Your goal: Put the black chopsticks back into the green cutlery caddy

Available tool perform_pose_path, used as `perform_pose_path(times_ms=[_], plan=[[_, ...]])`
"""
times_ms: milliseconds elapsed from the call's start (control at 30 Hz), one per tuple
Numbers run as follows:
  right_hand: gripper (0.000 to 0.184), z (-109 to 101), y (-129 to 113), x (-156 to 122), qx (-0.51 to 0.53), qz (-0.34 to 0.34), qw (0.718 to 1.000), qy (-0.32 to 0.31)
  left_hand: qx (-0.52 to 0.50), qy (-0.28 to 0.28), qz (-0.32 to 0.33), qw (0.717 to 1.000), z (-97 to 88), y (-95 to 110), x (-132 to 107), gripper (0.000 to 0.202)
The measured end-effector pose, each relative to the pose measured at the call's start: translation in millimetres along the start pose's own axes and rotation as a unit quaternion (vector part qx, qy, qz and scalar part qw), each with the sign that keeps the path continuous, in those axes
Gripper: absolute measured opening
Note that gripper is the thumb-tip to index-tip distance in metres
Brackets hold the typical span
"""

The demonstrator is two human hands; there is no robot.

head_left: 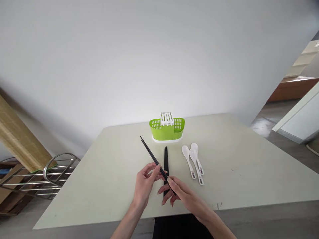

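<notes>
A pair of black chopsticks (150,153) slants above the table, tips toward the upper left. My left hand (147,181) pinches them near the middle between thumb and fingers. Closer to the thick ends, my right hand (180,194) grips the same pair. More black chopsticks (166,161) lie in a bundle on the table beneath, partly hidden by my hands. Behind them stands a green perforated basket (163,134) with a white slatted piece (167,119) on its rim and a white base. Three white spoons (193,155) rest right of the bundle, bowls pointing away from me.
Everything sits on a pale table (119,149) against a white wall (159,59). On the left, a metal rack (59,169) and a rolled bamboo mat (25,139) stand beside the table. The table's front edge is close to my body.
</notes>
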State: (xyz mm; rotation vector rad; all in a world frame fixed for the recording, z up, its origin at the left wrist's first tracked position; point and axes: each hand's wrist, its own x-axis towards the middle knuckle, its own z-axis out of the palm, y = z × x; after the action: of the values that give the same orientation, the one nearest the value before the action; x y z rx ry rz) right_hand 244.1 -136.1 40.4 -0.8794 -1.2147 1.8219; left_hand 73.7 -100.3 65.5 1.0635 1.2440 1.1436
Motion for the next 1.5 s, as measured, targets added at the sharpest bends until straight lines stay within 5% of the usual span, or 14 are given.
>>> perform_pose_path(times_ms=[133,533,767,1033,1167,1333,1400,1500], plan=[[0.062,8.0,11.3,11.7,0.008,0.005,0.998,0.057,-0.008,0.021,0.003,1.000,0.8,-3.5,-4.8,0.041],[0.061,0.2,23.9,3.9,0.015,0.037,0.999,0.036,-0.034,0.038,0.016,0.999,-10.5,-17.1,-6.6,0.035],[0.060,-4.5,28.4,0.7,0.017,0.021,0.999,0.036,-0.011,0.044,0.000,0.999,-17.0,-5.6,-3.4,0.038],[0.062,-16.0,34.9,-14.1,-0.010,0.018,0.999,0.050,0.024,-0.005,0.017,1.000,-0.6,-0.6,-0.5,0.036],[0.074,-48.9,28.3,-27.9,-0.014,-0.026,0.996,0.086,0.050,0.044,0.106,0.992,-5.9,36.5,22.8,0.036],[0.071,-132.6,16.8,-51.8,-0.050,-0.089,0.951,0.293,0.088,0.167,0.334,0.923,-24.4,126.9,92.0,0.040],[0.067,-163.9,20.1,-56.1,-0.079,-0.104,0.912,0.389,0.113,0.148,0.374,0.908,-23.7,150.2,127.2,0.039],[0.062,-192.0,32.3,-54.7,-0.124,-0.113,0.868,0.466,0.165,0.103,0.360,0.912,-12.5,154.5,178.1,0.040]])
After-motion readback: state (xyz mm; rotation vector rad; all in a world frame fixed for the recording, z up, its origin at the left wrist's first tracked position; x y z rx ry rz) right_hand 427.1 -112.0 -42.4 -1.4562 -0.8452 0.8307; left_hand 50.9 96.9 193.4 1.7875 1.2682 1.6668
